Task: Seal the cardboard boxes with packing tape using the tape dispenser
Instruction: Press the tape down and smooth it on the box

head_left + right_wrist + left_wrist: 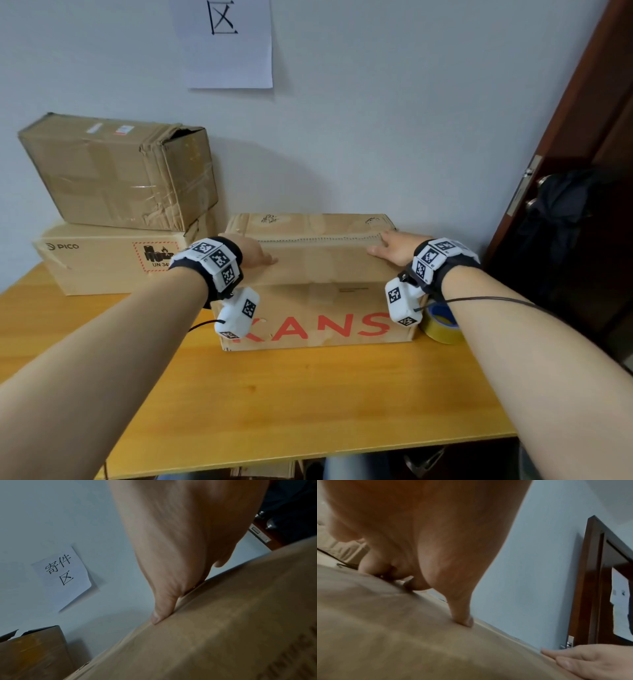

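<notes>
Both hands are flat on the box top: left hand [255, 251] pressing near its left end, right hand [394, 247] near the right, fingers straight, holding nothing. The cardboard box [318, 308] sits on the worktop [308, 394], tape roll [442, 323] just beside its right end.

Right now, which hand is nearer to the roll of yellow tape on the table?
The right hand. It rests on the box's top at the right end, with the tape roll just below beside that end. The left hand presses the top at the far end.
</notes>
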{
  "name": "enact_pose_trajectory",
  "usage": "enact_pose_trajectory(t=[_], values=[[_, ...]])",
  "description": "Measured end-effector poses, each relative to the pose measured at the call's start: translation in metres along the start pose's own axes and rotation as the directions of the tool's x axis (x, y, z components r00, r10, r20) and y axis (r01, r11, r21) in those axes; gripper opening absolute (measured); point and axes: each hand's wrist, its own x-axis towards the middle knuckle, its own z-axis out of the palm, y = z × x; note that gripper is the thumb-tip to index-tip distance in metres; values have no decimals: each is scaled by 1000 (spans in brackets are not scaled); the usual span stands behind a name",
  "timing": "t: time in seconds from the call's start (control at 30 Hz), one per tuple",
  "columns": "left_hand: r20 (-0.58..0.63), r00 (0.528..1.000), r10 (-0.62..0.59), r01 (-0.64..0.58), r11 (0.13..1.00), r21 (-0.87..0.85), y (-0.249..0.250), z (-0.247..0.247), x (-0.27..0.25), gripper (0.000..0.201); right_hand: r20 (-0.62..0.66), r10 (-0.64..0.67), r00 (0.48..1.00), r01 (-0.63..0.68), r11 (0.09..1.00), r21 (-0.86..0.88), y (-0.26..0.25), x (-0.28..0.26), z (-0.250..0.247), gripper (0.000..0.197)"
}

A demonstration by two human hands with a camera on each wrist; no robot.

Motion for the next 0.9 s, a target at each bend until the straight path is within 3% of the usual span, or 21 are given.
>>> enact_pose_trajectory(t=[0.1, 0.23, 0.37, 0.47, 0.63, 0.77, 0.9], values=[[2, 999, -33, 33, 999, -44, -16, 7, 4, 75, -10, 103, 995, -103, 995, 5, 0, 4, 6, 77], [19, 996, -83, 85, 992, -94, -42, 7, 2, 87, -13, 133, 991, -129, 975, 181, 15, 9, -1, 58], [89, 988, -124, 135, 982, -133, -54, 10, -2, 93, -9, 196, 981, -184, 933, 308, 18, 14, -8, 52], [62, 989, -135, 142, 983, -118, -47, 9, -8, 85, 22, 212, 977, -208, 927, 313, 16, 9, -9, 51], [7, 986, -167, 167, 984, -62, -29, 10, -11, 85, 3, 219, 976, -212, 943, 256, 17, 10, -3, 65], [-12, 993, -118, 114, 980, -163, -22, 12, -9, 68, -19, 214, 977, -204, 952, 229, 7, 3, 0, 85], [-70, 989, -131, 102, 939, -328, -29, 7, -8, 46, -13, 157, 987, -155, 980, 122, -3, -8, 1, 74]])
